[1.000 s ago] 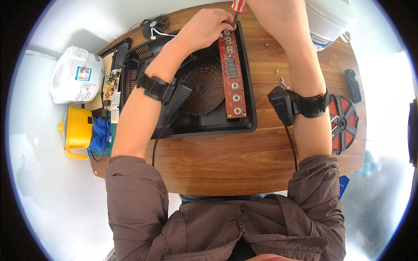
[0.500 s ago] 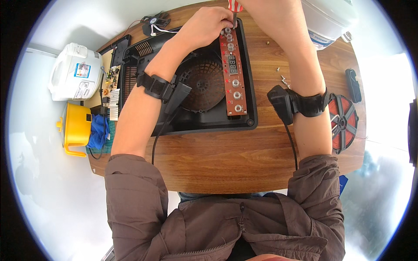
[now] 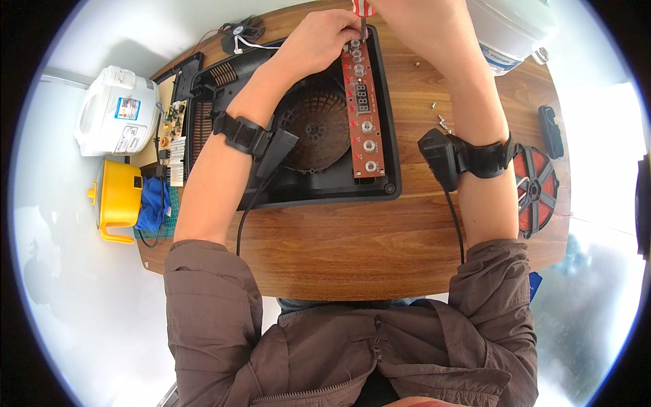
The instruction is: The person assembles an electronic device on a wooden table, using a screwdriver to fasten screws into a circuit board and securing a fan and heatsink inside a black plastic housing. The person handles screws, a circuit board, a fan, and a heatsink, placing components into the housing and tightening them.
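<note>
A long reddish-brown circuit board (image 3: 367, 127) with a digit display and several round coil springs lies along the right side of an open black plastic housing (image 3: 319, 197). At its far end stands a screwdriver (image 3: 364, 8) with a red-and-white striped handle, its shaft pointing down at the board. My right hand (image 3: 400, 12) grips that handle, though the picture's upper edge cuts off most of its fingers. My left hand (image 3: 320, 41) reaches over the housing, fingertips drawn together beside the shaft at the board's end. Whatever they pinch is hidden.
Several loose screws (image 3: 442, 122) lie right of the housing, near a copper coil disc (image 3: 536, 190). A small fan (image 3: 243, 32) sits behind it. Leftward are a power board (image 3: 175, 136), a white rice cooker (image 3: 122, 112) and a yellow pot (image 3: 121, 197). Cables trail from both wrist straps.
Both hands stay almost in place. The screwdriver has shifted only a touch to the left and upward in the picture, still at the board's far end.
</note>
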A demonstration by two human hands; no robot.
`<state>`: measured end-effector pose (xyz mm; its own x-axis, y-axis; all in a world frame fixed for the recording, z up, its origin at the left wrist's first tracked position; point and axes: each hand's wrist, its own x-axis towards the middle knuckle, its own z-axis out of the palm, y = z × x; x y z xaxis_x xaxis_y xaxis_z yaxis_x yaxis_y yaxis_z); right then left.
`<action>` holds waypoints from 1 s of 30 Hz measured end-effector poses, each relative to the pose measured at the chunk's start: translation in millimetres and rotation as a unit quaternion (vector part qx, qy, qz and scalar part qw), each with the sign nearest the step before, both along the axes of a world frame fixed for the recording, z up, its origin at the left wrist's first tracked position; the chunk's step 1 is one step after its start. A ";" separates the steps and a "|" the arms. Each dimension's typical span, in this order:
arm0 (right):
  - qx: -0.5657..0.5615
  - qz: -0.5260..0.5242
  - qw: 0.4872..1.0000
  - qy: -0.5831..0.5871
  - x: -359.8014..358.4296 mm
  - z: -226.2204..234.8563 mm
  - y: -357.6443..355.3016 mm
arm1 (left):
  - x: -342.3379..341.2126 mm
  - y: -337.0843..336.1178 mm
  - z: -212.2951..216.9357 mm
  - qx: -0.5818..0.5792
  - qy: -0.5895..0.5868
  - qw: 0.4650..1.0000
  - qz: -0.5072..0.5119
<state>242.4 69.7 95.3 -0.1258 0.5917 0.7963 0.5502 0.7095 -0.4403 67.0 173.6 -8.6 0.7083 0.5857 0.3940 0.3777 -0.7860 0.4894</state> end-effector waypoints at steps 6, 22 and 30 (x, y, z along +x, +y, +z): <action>0.000 0.013 1.000 0.022 2.3 -1.4 0.0 | 3.2 -7.4 11.6 -0.048 -0.004 0.999 -0.007; 0.022 0.030 0.999 0.026 6.3 -13.0 17.2 | 5.9 -12.8 16.7 -0.087 -0.005 0.996 0.014; 0.034 -0.045 0.998 0.000 5.0 -7.4 5.0 | 2.2 -9.9 12.4 -0.061 0.021 0.997 0.033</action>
<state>247.4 74.7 87.9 -0.0739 0.5444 0.8356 0.6134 0.6854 -0.3923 69.2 163.7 3.7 0.6807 0.6735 0.2880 0.4493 -0.6945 0.5620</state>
